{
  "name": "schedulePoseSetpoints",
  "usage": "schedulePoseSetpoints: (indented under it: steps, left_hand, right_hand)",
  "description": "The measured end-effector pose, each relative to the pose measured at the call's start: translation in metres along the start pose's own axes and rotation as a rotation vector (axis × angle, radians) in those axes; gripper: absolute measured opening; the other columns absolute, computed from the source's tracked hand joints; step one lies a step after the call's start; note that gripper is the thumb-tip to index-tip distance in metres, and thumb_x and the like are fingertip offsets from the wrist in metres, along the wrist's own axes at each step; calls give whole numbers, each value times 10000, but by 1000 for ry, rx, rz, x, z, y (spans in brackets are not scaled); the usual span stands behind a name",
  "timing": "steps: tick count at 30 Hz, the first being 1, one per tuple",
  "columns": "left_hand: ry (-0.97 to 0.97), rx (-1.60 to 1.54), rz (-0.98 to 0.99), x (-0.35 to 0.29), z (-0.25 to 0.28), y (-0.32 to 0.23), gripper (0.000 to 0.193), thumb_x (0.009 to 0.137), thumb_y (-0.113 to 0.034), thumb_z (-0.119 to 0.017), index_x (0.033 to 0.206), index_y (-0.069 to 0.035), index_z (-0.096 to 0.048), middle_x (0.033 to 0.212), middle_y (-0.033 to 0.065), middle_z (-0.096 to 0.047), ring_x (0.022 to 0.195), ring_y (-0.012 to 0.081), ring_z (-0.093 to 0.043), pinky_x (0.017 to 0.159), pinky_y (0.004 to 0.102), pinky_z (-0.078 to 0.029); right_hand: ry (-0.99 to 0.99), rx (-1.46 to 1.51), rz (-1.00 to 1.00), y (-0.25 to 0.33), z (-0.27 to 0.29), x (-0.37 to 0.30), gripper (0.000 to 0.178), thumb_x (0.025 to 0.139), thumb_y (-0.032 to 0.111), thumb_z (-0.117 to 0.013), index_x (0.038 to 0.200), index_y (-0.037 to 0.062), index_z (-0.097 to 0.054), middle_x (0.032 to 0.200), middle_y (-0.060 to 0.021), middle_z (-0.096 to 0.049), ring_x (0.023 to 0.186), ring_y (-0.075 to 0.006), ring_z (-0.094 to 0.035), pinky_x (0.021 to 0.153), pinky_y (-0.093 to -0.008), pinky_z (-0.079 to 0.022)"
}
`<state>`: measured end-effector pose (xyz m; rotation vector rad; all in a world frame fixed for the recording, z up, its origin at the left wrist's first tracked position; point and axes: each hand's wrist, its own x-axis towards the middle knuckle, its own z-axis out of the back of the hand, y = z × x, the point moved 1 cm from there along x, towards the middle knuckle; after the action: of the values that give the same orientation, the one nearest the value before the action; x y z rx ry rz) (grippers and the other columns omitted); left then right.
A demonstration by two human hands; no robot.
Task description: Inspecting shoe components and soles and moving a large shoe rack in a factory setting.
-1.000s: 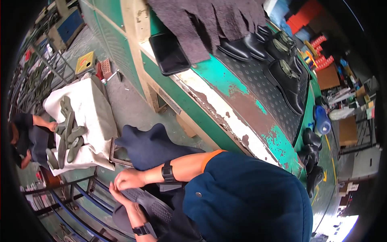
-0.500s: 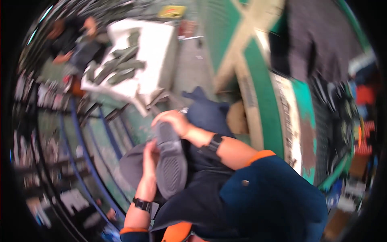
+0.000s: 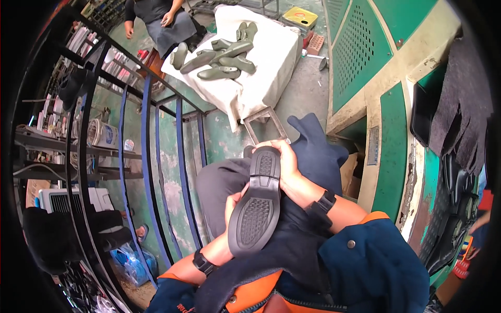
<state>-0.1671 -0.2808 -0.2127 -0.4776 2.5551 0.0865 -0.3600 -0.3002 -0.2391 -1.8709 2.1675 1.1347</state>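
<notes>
A black shoe (image 3: 255, 216) lies sole up over my lap, its treaded sole facing me and the heel pointing away. My right hand (image 3: 287, 163) is wrapped round the heel end from the right, its fingers reaching over the far edge. On the left side, near the middle of the sole, my left hand (image 3: 230, 213) grips the shoe, with its fingers partly hidden beneath. The shoe's upper is mostly out of sight. Dark bands circle both my wrists.
Several green shoe lasts (image 3: 229, 54) lie on a white-covered table (image 3: 261, 91) ahead. Blue-black metal racks (image 3: 151, 172) stand close on my left, a green machine (image 3: 360, 57) on my right. Black shoes (image 3: 453, 219) rest at far right. Another person (image 3: 166, 28) is beyond the table.
The view has swung left and sharpened, so the surroundings sit further right. Both hands keep hold of the shoe, whose heel now leans further right.
</notes>
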Motion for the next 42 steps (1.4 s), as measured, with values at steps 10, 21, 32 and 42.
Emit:
schedulePoseSetpoints:
  steps: [10,21,32,42]
  left_hand:
    - [-85,544,-29,-43,-38,-21,853,833,-146,-695,1572,-17,-289,1426,206,-542,1224,329,-619,1063,481,-505]
    - [127,667,-607,-44,-22,-125,868,827,-469,-718,1436,81,-435,1291,371,-577,1118,468,-656,937,539,-576]
    - [22,682,-667,-39,39,-128,928,793,-421,-764,1472,69,-364,1325,383,-549,1184,467,-623,1004,533,-548]
    - [-67,675,-650,-31,26,-129,988,691,-324,-844,1501,-35,-358,1354,152,-573,1217,288,-607,1062,409,-490]
  right_hand:
    - [149,-712,-56,13,53,34,354,992,300,-595,1131,5,-733,1061,-30,-744,990,-121,-670,966,-291,-475]
    - [592,-5,-249,53,84,-37,609,974,403,-628,1399,-10,-488,1171,-280,-637,937,-339,-684,683,-429,-593]
    - [-262,118,-170,49,83,19,381,974,416,-654,1194,108,-616,1023,-98,-676,873,-293,-664,695,-422,-545]
    - [-120,82,-28,138,6,192,512,945,397,-685,1310,69,-537,1182,-167,-596,942,-368,-635,850,-478,-584]
